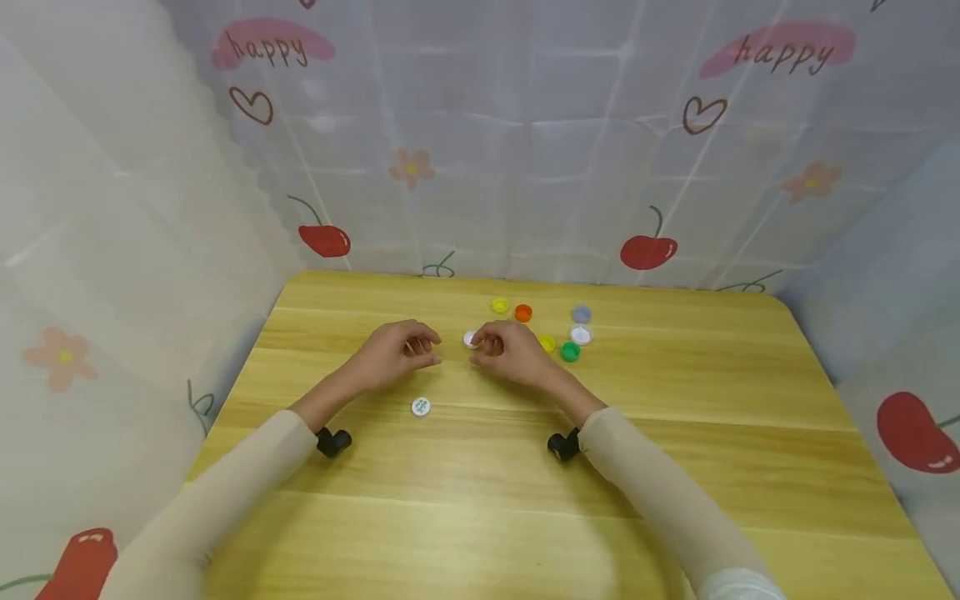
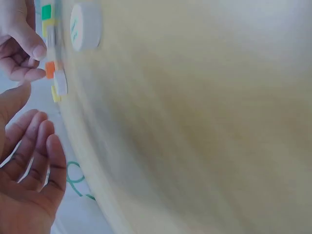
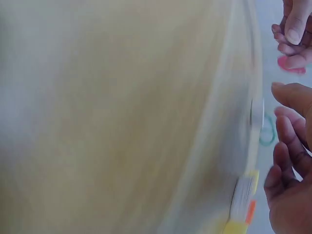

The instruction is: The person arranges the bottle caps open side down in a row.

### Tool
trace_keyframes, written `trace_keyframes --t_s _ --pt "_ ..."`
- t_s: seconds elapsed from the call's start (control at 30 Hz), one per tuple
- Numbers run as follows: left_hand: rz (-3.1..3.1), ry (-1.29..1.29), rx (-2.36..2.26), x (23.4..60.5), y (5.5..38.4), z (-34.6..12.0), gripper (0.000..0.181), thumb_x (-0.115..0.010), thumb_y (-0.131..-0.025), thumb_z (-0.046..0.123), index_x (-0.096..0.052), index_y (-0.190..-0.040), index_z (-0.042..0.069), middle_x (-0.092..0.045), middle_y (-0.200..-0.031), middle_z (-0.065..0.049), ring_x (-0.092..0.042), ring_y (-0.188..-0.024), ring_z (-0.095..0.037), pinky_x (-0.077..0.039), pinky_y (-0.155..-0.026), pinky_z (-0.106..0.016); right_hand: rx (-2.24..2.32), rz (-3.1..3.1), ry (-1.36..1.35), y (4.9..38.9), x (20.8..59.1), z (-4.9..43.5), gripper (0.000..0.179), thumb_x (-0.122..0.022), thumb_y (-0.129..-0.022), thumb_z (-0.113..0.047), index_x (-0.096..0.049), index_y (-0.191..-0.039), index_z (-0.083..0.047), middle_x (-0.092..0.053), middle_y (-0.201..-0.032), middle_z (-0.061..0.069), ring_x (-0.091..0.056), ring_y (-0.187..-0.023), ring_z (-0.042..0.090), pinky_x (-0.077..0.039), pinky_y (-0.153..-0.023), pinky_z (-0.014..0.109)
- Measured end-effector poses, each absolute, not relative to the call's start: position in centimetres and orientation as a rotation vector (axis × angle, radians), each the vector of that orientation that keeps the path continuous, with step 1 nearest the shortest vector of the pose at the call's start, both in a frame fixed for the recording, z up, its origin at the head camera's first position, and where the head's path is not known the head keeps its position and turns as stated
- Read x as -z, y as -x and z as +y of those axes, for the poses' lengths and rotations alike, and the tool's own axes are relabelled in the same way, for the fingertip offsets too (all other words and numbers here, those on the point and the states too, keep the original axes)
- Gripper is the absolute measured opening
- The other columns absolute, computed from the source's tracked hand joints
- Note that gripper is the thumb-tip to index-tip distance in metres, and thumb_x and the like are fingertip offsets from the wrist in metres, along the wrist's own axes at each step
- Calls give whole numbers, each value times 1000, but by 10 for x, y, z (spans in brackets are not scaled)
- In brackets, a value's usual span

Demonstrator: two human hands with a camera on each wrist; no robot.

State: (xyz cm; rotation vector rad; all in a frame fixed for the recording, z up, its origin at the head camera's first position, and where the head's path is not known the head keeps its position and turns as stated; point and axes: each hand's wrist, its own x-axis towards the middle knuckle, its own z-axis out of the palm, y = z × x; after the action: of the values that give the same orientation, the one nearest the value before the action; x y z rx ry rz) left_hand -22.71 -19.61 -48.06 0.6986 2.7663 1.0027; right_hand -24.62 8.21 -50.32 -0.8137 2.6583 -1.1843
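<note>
My left hand (image 1: 393, 354) hovers over the table with fingers loosely bent and nothing between thumb and fingers. To its right, my right hand (image 1: 512, 354) faces it, thumb and fingers apart. A small white round cap (image 1: 469, 339) lies by the right fingertips, partly hidden by them in the head view; the right wrist view shows this white cap (image 3: 257, 114) apart from the fingers. Nearer me, below the left hand, lies a white disc (image 1: 421, 407) with a green print, thick like a bottle cap in the left wrist view, where the disc (image 2: 87, 27) stands clear of both hands.
Beyond and right of the right hand lie a yellow cap (image 1: 500, 306), an orange cap (image 1: 522, 312), a second yellow cap (image 1: 547, 343), a green cap (image 1: 570, 352), a white cap (image 1: 581, 335) and a lavender cap (image 1: 582, 314). A printed curtain (image 1: 480, 167) hangs behind the wooden table (image 1: 450, 517).
</note>
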Motion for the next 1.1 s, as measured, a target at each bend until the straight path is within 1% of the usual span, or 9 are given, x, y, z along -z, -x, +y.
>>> trace_keyframes --t_s 0.13,0.23,0.33,0.4,0.53,0.7,0.87,1.1 --pt "2723 -662 -1006 492 249 -184 30 -80 -99 27 -77 -124 10 -74 -103 -2 -69 -94 -18 -58 -86 -38 1153 2753 743 259 507 88 25 -85 -94 -26 -79 -114 -12 -73 -98 4 -57 -94 23 -44 -92 43" --pt "2686 -645 -1005 497 262 -176 30 -81 -98 25 -78 -123 10 -75 -107 -4 -71 -97 -19 -59 -89 -39 1073 2776 725 266 507 89 31 -87 -92 -30 -79 -117 -14 -76 -103 4 -59 -100 25 -37 -97 51" --pt "2658 -659 -973 497 273 -166 29 -82 -97 26 -78 -121 11 -77 -109 -4 -72 -97 -19 -60 -91 -38 987 2777 723 271 506 88 34 -87 -92 -32 -78 -120 -14 -78 -106 3 -65 -103 23 -36 -102 57" --pt "2649 -679 -949 496 279 -159 26 -83 -97 26 -79 -119 11 -78 -108 -4 -73 -97 -18 -61 -91 -38 953 2773 721 273 505 87 34 -86 -93 -33 -78 -121 -14 -79 -108 3 -67 -104 22 -35 -103 58" --pt "2645 -716 -919 495 286 -153 21 -83 -96 25 -80 -113 12 -78 -105 -3 -72 -95 -17 -61 -88 -36 954 2777 726 274 505 82 29 -84 -95 -31 -80 -117 -14 -80 -106 3 -64 -105 24 -33 -101 55" --pt "2677 -739 -905 497 288 -151 20 -82 -98 22 -79 -114 10 -77 -105 -4 -72 -94 -16 -61 -88 -34 973 2787 736 276 505 79 20 -84 -95 -28 -81 -110 -15 -80 -99 2 -61 -101 25 -31 -102 55" --pt "2683 -740 -900 497 286 -149 21 -81 -98 20 -78 -116 9 -76 -107 -6 -72 -94 -18 -61 -88 -36 978 2781 734 277 505 79 21 -85 -95 -29 -82 -110 -15 -80 -96 1 -61 -99 24 -31 -104 56" --pt "2688 -748 -911 494 284 -146 20 -83 -97 20 -79 -114 9 -76 -106 -5 -72 -93 -18 -61 -87 -35 949 2794 758 277 504 82 20 -85 -95 -31 -82 -108 -17 -80 -93 -3 -56 -95 22 -25 -98 53"
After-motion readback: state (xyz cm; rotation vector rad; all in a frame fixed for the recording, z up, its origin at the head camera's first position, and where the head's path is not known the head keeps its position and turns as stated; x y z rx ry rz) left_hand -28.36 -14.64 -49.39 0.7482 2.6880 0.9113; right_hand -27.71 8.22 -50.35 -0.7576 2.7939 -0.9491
